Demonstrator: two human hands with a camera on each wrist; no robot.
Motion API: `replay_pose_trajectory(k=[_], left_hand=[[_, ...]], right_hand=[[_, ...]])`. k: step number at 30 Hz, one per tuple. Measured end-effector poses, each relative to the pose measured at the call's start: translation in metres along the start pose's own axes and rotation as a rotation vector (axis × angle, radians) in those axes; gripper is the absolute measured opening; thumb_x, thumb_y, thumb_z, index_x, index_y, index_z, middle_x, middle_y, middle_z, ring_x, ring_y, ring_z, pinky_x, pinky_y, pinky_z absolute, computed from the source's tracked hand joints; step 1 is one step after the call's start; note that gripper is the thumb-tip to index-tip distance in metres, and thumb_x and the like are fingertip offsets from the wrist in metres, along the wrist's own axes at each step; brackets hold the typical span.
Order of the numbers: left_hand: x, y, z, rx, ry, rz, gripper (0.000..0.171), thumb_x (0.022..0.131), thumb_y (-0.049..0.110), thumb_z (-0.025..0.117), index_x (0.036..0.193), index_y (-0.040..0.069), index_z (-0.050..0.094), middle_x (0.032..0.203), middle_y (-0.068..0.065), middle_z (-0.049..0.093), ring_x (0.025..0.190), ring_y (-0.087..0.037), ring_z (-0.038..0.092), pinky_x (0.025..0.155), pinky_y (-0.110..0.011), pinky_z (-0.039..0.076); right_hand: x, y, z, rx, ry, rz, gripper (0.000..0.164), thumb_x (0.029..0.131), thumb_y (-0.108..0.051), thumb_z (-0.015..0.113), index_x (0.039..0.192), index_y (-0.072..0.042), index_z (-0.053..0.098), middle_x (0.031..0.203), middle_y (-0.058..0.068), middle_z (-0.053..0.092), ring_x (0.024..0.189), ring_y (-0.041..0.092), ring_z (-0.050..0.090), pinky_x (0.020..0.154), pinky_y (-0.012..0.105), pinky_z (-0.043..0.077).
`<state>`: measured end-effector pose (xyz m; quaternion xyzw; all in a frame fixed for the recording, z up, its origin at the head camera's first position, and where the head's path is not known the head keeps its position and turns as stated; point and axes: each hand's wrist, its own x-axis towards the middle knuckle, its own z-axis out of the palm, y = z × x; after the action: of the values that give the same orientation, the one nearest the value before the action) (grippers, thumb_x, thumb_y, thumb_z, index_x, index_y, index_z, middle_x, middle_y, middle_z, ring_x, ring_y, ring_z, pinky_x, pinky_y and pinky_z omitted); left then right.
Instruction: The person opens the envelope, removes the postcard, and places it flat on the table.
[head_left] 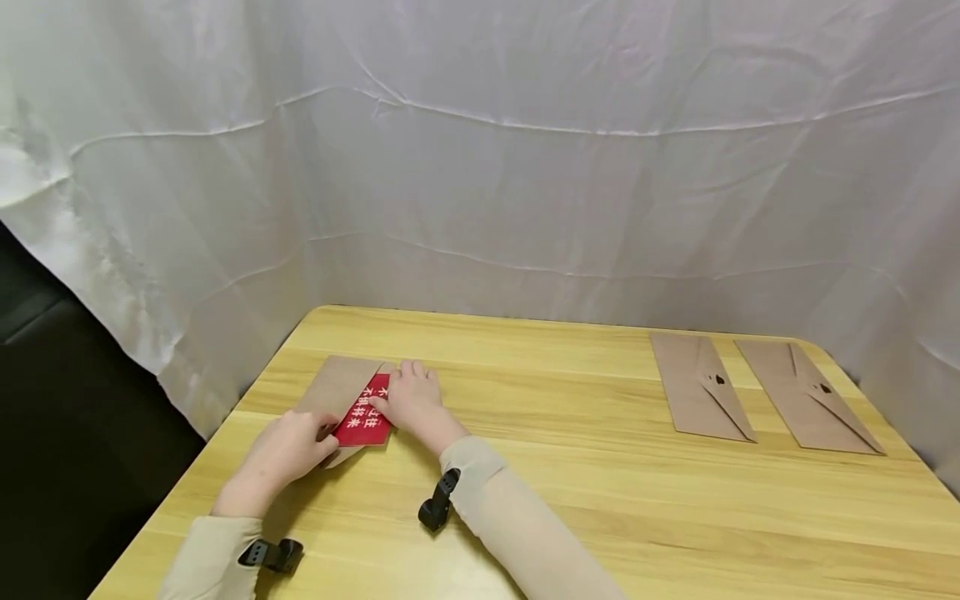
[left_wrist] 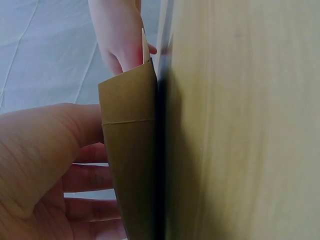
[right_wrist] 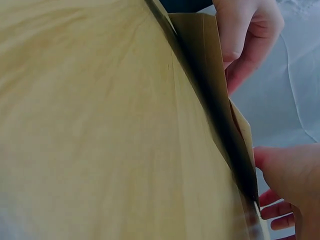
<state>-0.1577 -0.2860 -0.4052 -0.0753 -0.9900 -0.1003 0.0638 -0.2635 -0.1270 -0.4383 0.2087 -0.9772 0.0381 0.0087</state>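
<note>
A brown paper envelope [head_left: 339, 385] lies at the left of the table, its flap side uppermost. Partly inside it is a red card [head_left: 366, 429] with white characters. My left hand [head_left: 288, 450] pinches the envelope's near left edge between thumb and fingers. In the left wrist view, the thumb of my left hand [left_wrist: 45, 150] meets the edge of the raised brown paper [left_wrist: 127, 105]. Across the card's right side rests my right hand [head_left: 416, 400], its thumb over the card and its fingers extended at the far edge. The right wrist view shows my right hand [right_wrist: 292, 175] beside the envelope [right_wrist: 205, 50].
Two closed brown envelopes, one [head_left: 693, 387] beside another [head_left: 802, 396], lie at the table's right, each with a small dark mark. A pale curtain [head_left: 525, 192] hangs behind the wooden table [head_left: 562, 500]. Something black [head_left: 60, 417] stands beyond the table's left edge.
</note>
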Motion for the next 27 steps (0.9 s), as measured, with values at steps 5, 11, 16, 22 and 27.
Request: replay_pose_trajectory(k=[5, 11, 16, 22, 27], left_hand=[[0.0001, 0.001, -0.0001, -0.004, -0.005, -0.002, 0.003, 0.082, 0.015, 0.066, 0.084, 0.012, 0.067, 0.062, 0.003, 0.051, 0.059, -0.015, 0.043, 0.056, -0.03, 0.035], [0.0006, 0.0011, 0.0005, 0.003, -0.01, -0.01, 0.003, 0.082, 0.015, 0.066, 0.082, 0.012, 0.067, 0.062, 0.003, 0.052, 0.059, -0.016, 0.043, 0.057, -0.03, 0.035], [0.0008, 0.0017, 0.0011, -0.001, -0.029, -0.024, 0.008, 0.082, 0.016, 0.067, 0.088, 0.011, 0.071, 0.069, 0.001, 0.061, 0.061, -0.015, 0.047, 0.058, -0.032, 0.039], [0.0008, 0.0007, 0.003, 0.001, -0.039, -0.033, 0.01, 0.082, 0.016, 0.068, 0.09, 0.011, 0.071, 0.074, 0.0, 0.065, 0.061, -0.015, 0.05, 0.06, -0.033, 0.042], [0.0009, -0.0005, 0.0049, 0.003, -0.035, -0.037, 0.009, 0.082, 0.016, 0.069, 0.089, 0.011, 0.071, 0.073, 0.0, 0.065, 0.061, -0.016, 0.049, 0.059, -0.033, 0.042]], right_hand=[[0.0009, 0.0014, -0.001, -0.023, -0.017, 0.033, 0.08, 0.09, -0.073, 0.038, 0.139, -0.011, 0.05, 0.132, 0.002, 0.049, 0.123, 0.016, 0.04, 0.102, 0.033, 0.038], [0.0019, 0.0025, -0.0012, -0.021, -0.017, 0.038, 0.081, 0.089, -0.074, 0.04, 0.138, -0.012, 0.051, 0.125, 0.002, 0.049, 0.118, 0.016, 0.039, 0.098, 0.031, 0.038], [0.0036, 0.0029, -0.0011, 0.0, 0.006, 0.057, 0.079, 0.088, -0.073, 0.044, 0.138, -0.012, 0.048, 0.121, 0.002, 0.048, 0.115, 0.016, 0.039, 0.096, 0.031, 0.039], [0.0029, 0.0017, -0.0017, 0.041, 0.042, 0.076, 0.074, 0.087, -0.069, 0.051, 0.134, -0.012, 0.048, 0.119, 0.002, 0.049, 0.112, 0.016, 0.041, 0.096, 0.03, 0.039], [0.0024, 0.0015, -0.002, 0.058, 0.061, 0.086, 0.071, 0.086, -0.067, 0.055, 0.131, -0.013, 0.048, 0.117, 0.001, 0.047, 0.112, 0.016, 0.04, 0.095, 0.03, 0.039]])
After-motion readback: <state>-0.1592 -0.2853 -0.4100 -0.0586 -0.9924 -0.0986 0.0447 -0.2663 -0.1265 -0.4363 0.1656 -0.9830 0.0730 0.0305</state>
